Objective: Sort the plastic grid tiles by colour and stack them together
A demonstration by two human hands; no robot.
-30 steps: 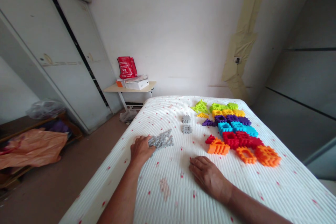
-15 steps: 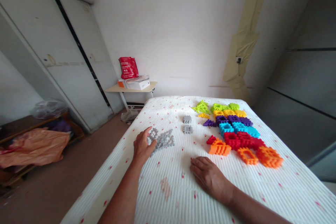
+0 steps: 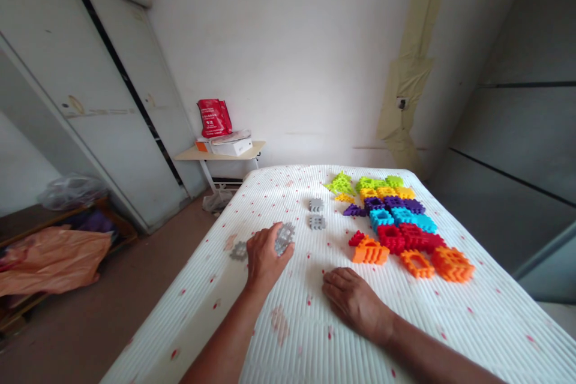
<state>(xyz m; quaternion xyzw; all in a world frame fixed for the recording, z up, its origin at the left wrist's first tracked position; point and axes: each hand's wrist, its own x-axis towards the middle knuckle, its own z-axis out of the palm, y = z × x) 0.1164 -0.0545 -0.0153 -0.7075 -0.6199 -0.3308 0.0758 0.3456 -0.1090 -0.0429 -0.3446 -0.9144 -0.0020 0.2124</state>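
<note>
My left hand (image 3: 265, 257) is over a group of grey plastic building blocks (image 3: 284, 237), thumb on the near side and fingers curled round the far side. It covers part of the group, so I cannot make out how many blocks are under it. Just left of the hand, a grey block (image 3: 239, 251) lies flat on the bed. Two more grey blocks, a farther one (image 3: 316, 204) and a nearer one (image 3: 317, 222), stand towards the middle. My right hand (image 3: 353, 300) rests palm down on the bed, its fingers curled together and holding nothing visible.
Rows of coloured blocks lie on the right of the white bed cover (image 3: 288, 192): green (image 3: 339, 183), yellow (image 3: 387, 192), purple (image 3: 393, 203), light blue (image 3: 414, 220), red (image 3: 411, 238) and orange (image 3: 371, 251). Beyond the bed stands a small table (image 3: 220, 152) with a red bag (image 3: 215, 118).
My left hand has moved right, onto the grey group. A grey block now lies left of it, where none lay before. My right hand stays in place; the view has shifted slightly.
</note>
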